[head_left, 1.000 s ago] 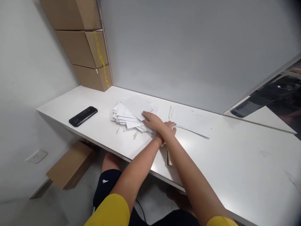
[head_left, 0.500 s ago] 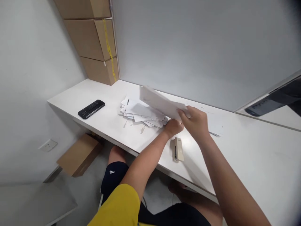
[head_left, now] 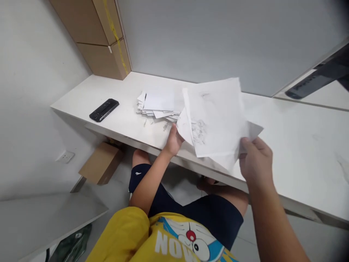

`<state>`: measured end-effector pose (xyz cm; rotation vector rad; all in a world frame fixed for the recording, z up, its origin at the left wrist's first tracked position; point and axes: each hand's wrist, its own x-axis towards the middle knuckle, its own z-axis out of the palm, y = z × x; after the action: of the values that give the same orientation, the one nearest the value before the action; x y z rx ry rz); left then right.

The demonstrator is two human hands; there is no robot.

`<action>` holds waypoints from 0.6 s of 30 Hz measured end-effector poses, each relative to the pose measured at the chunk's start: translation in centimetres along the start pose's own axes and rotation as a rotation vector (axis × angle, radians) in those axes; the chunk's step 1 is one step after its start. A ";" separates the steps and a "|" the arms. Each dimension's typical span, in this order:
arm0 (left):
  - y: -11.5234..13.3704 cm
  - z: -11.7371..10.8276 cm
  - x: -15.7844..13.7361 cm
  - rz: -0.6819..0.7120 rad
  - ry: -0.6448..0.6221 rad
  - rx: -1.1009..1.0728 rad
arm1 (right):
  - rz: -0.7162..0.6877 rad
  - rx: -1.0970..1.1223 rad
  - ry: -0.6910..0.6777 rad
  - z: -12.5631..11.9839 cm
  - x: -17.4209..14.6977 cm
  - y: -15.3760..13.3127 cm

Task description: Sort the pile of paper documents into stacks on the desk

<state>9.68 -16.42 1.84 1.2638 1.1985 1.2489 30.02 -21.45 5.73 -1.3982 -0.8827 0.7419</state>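
Paper sheets (head_left: pixel 219 120), thin, flexible and faintly grey-marked, are raised over the counter's (head_left: pixel 305 153) front edge. The left hand (head_left: pixel 173 142) grips their curled left side; the right hand (head_left: pixel 257 161) pinches the right. An uneven paper stack (head_left: pixel 159 103) lies behind the front edge.

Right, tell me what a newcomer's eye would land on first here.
Probably the white sheets, raised right of centre between the left hand and right hand. Next, the yellow shirt with its cartoon print at the bottom, then the black phone, left on the desk.
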 end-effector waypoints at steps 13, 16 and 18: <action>-2.0 -2.1 -7.2 0.029 0.330 -0.244 | 0.331 0.252 -0.070 0.6 -8.1 4.9; -2.0 -1.6 -7.4 0.003 0.427 -0.314 | 0.357 0.261 -0.048 0.2 -8.4 4.9; -1.5 -1.1 -7.5 -0.014 0.510 -0.339 | 0.345 0.233 -0.054 -0.2 -8.7 5.5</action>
<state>8.58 -23.84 -0.10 0.7055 1.2676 1.7427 26.22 -28.75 -0.42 -1.3396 -0.5784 1.1122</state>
